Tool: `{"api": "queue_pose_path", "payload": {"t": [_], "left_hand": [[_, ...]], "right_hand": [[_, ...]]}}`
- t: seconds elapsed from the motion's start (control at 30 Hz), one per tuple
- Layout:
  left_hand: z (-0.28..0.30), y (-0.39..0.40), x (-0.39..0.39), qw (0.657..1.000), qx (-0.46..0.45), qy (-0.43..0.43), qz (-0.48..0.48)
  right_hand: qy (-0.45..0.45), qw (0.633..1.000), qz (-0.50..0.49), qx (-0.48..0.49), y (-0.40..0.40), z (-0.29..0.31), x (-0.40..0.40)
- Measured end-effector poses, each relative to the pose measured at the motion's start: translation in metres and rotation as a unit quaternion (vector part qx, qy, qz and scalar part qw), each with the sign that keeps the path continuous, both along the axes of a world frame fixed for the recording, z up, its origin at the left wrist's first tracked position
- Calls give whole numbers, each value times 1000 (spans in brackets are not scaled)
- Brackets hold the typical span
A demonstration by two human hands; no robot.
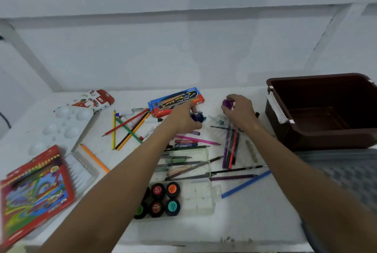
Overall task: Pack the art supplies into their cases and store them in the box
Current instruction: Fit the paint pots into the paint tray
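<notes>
We see a white table strewn with art supplies; at its far right stands a brown box, open, its inside bare as far as we can see; a white paint palette lies far left, with a red coloured-pencil case near the front-left edge; a blue and red watercolour box sits at the back centre, an oil pastels box to its left; loose pencils cross the middle; 5 small paint pots show in a clear tray in front. Our left hand curls around a dark blue pot just beside the watercolour box; our right hand grips a purple pot, raised a little, well left of the box.
</notes>
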State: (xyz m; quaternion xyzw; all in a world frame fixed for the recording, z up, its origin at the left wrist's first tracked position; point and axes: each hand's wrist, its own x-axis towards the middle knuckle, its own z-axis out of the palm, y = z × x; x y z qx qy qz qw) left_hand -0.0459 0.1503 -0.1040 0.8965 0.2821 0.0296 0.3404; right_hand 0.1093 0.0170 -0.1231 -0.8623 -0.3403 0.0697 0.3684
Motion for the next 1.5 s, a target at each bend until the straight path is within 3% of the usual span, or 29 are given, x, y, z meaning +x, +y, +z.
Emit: {"api": "queue_pose_path", "payload": {"t": [0.23, 0.37, 0.53, 0.9, 1.07, 1.5], "left_hand": [[26, -28, -61, 996, -17, -78, 32], [22, -60, -108, 994, -48, -86, 56], [5, -93, -150, 996, -44, -63, 43], [-11, -111, -158, 991, 119, -12, -51], [-19, -111, -153, 984, 171, 24, -49], [-24, -108, -146, 982, 171, 63, -43]], "right_hand": [[197, 977, 60, 54, -34, 38, -81], [207, 970, 127, 20, -63, 36, -127], [116, 980, 158, -11, -93, 9, -165], [-4, 984, 166, -61, -101, -10, -185], [2, 985, 154, -80, -99, -12, -190], [0, 988, 147, -55, -103, -14, -191]]}}
